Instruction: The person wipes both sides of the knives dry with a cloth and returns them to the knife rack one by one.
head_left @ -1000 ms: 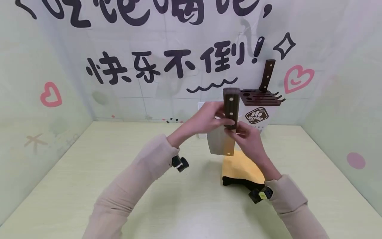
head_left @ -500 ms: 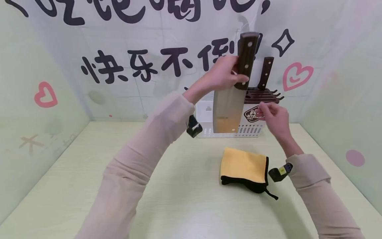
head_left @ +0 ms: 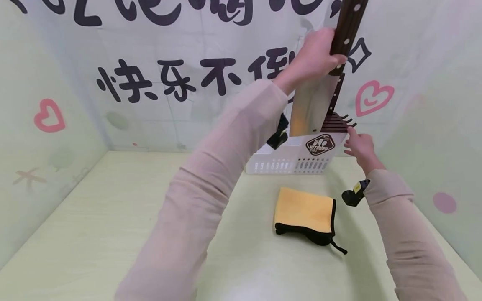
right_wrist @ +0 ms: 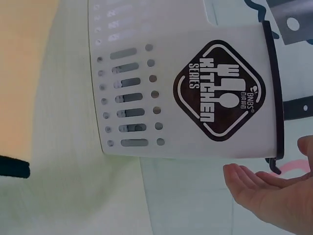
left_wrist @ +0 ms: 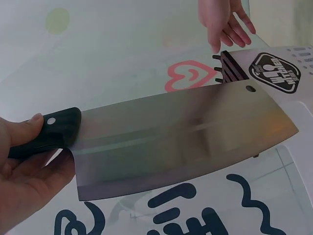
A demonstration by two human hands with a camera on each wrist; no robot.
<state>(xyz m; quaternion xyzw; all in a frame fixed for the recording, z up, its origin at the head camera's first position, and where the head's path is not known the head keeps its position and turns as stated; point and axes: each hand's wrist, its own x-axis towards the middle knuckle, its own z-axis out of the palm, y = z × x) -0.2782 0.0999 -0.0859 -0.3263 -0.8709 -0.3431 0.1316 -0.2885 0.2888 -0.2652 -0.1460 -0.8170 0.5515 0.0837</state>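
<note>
My left hand (head_left: 316, 52) grips the dark riveted handle of a cleaver (head_left: 314, 104), blade pointing down. Its broad metal blade (left_wrist: 171, 142) has a small hole near the end corner. In the head view the blade hangs in front of a white knife holder (head_left: 286, 165) with a dark slotted top (head_left: 334, 123). Another dark-handled knife (head_left: 333, 98) stands in that top, partly hidden behind the cleaver. My right hand (head_left: 361, 148) is beside the holder's right side near the hooks, fingers extended and nothing in them (right_wrist: 274, 198). Whether its fingertips touch the holder, I cannot tell.
A folded yellow cloth (head_left: 305, 211) with black trim and a loop lies on the pale tabletop (head_left: 113, 234) in front of the holder. Behind stands a wall sheet (head_left: 211, 121) printed with black lettering and pink hearts. Side panels (head_left: 433, 138) border the table.
My left hand has carried the cleaver up and right, from above the cloth to over the knife holder. My right hand has let go of the cleaver and moved right to the holder's side.
</note>
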